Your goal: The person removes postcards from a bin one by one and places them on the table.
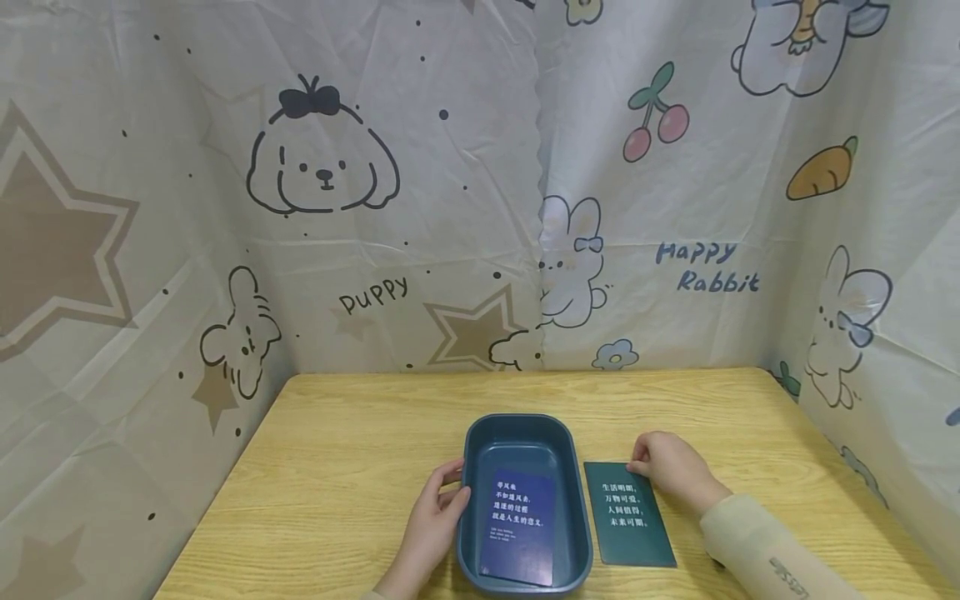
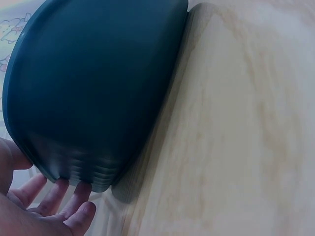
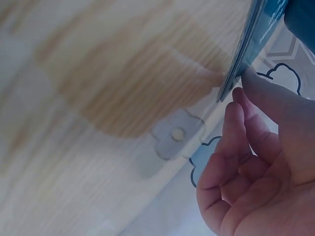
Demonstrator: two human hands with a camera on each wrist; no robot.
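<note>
A deep blue-green plastic box with rounded corners stands on the table. My left hand holds its left rim, thumb and fingers at the edge; in the left wrist view the fingertips meet the box's wall. A purple-blue card with white writing lies inside the box. Right of the box is a dark green card with white writing. My right hand pinches its far edge near the right corner. From the right wrist view, the card's edge looks layered, between thumb and fingertips.
The yellow wood-grain table extends to both sides of the box and behind it. A pale curtain printed with cartoon animals, stars and fruit encloses the table at the back and sides.
</note>
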